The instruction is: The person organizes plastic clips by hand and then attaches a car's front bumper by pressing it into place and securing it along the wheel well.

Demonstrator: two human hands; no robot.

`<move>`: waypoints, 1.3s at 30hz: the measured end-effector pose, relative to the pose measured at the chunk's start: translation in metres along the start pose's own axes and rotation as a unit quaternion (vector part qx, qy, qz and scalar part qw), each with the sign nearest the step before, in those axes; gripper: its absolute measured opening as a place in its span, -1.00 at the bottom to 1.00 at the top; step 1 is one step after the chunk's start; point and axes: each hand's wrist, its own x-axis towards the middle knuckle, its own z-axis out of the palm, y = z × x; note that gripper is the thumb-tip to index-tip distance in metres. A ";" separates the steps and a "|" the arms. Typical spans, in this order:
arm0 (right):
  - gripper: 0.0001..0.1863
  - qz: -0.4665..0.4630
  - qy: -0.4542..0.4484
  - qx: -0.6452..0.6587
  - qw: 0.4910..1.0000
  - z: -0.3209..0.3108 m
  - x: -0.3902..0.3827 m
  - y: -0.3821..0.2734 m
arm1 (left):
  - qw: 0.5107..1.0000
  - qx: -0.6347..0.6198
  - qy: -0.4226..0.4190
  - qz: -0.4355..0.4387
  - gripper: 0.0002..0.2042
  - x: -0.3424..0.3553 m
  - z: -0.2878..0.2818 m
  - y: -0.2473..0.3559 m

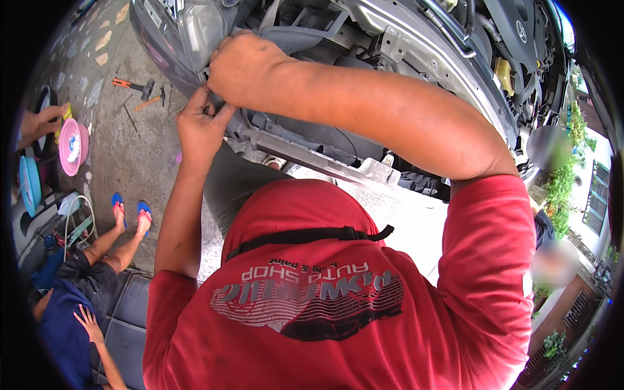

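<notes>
Both my hands work at the front corner of a grey car, just below its headlight. My right hand reaches across from the right, its fingers curled closed against the panel edge beside the headlight; what they grip is hidden. Just below it, my left hand is raised with thumb and fingertips pinched together at the lower edge of the grey fender. Anything between those fingertips is too small to name. A grey crossbar runs along the car's open front, to the right of my left hand.
An orange-handled hammer, a wooden-handled hammer and a thin rod lie on the concrete. At left, another person's hands are near a pink basin and a blue basin. Someone in blue slippers sits lower left.
</notes>
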 end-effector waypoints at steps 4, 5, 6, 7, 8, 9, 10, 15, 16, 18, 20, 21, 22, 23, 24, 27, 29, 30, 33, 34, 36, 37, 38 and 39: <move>-0.84 0.057 0.096 0.062 0.992 0.029 -0.001 -0.009 | 0.997 -0.051 -0.033 -0.038 -0.53 0.000 0.001 -0.004; -0.78 0.073 0.059 0.146 0.985 0.011 -0.008 -0.008 | 0.991 -0.127 -0.025 -0.034 -0.55 -0.001 0.001 -0.006; -0.70 0.086 0.065 0.156 0.982 0.020 -0.005 -0.011 | 0.991 -0.113 -0.036 -0.055 -0.56 0.002 0.000 0.002; -0.69 0.112 0.071 0.170 0.976 0.019 -0.006 -0.014 | 0.991 -0.098 -0.049 -0.077 -0.58 0.002 -0.003 0.005; -0.68 0.140 0.088 0.156 0.974 0.020 -0.007 -0.020 | 0.992 -0.090 -0.060 -0.059 -0.60 0.003 -0.006 0.004; -0.69 0.124 0.056 0.129 0.982 0.012 -0.008 -0.023 | 0.994 -0.078 -0.070 -0.043 -0.61 0.003 -0.009 -0.004; -0.70 0.121 0.076 0.121 0.982 0.012 -0.012 -0.026 | 0.995 -0.055 -0.081 0.008 -0.62 0.007 -0.013 -0.013; -0.69 0.193 0.304 0.169 0.918 -0.005 -0.084 -0.041 | 0.997 0.045 -0.042 0.054 -0.71 0.023 -0.002 0.017; -0.70 0.217 0.295 0.184 0.912 -0.013 -0.107 -0.043 | 0.995 0.081 -0.048 0.027 -0.72 0.024 -0.004 0.029; -0.70 0.269 0.275 0.225 0.895 -0.024 -0.158 -0.039 | 0.992 0.110 -0.038 0.049 -0.74 0.024 0.000 0.044; -0.67 0.318 0.251 0.275 0.872 -0.031 -0.207 -0.035 | 0.988 0.130 -0.025 0.074 -0.76 0.023 0.003 0.044; -0.66 0.351 0.261 0.277 0.856 -0.029 -0.230 -0.034 | 0.986 0.138 -0.019 0.089 -0.77 0.024 0.002 0.033; -0.65 0.383 0.271 0.280 0.837 -0.023 -0.253 -0.034 | 0.984 0.146 -0.014 0.103 -0.77 0.027 0.003 0.025; -0.64 0.413 0.282 0.285 0.818 -0.018 -0.273 -0.035 | 0.982 0.146 -0.023 0.115 -0.78 0.029 0.001 0.021; -0.64 0.443 0.284 0.295 0.797 -0.018 -0.292 -0.037 | 0.981 0.147 -0.031 0.126 -0.79 0.030 0.001 0.018; -0.65 0.511 0.287 0.314 0.747 -0.019 -0.339 -0.042 | 0.970 0.159 -0.046 0.179 -0.82 0.035 0.001 0.014; -0.65 0.540 0.290 0.309 0.727 -0.016 -0.363 -0.040 | 0.964 0.185 -0.076 0.174 -0.83 0.038 -0.007 0.023; -0.66 0.547 0.305 0.297 0.720 -0.014 -0.377 -0.035 | 0.964 0.198 -0.099 0.146 -0.83 0.038 -0.006 0.037; -0.70 0.596 0.363 0.250 0.671 -0.019 -0.413 -0.013 | 0.969 0.189 -0.108 0.118 -0.83 0.041 -0.013 0.046; -0.71 0.621 0.358 0.212 0.664 -0.023 -0.427 0.000 | 0.972 0.180 -0.093 0.120 -0.83 0.038 -0.011 0.047; -0.74 0.657 0.347 0.163 0.649 -0.029 -0.448 0.025 | 0.975 0.152 -0.062 0.152 -0.81 0.033 -0.007 0.040; -0.75 0.668 0.344 0.151 0.643 -0.031 -0.455 0.039 | 0.978 0.143 -0.066 0.138 -0.79 0.034 -0.005 0.036; -0.75 0.683 0.307 0.149 0.646 -0.032 -0.460 0.049 | 0.980 0.135 -0.075 0.122 -0.78 0.037 0.000 0.035; -0.75 0.693 0.272 0.152 0.650 -0.030 -0.458 0.055 | 0.982 0.133 -0.080 0.102 -0.76 0.038 -0.003 0.034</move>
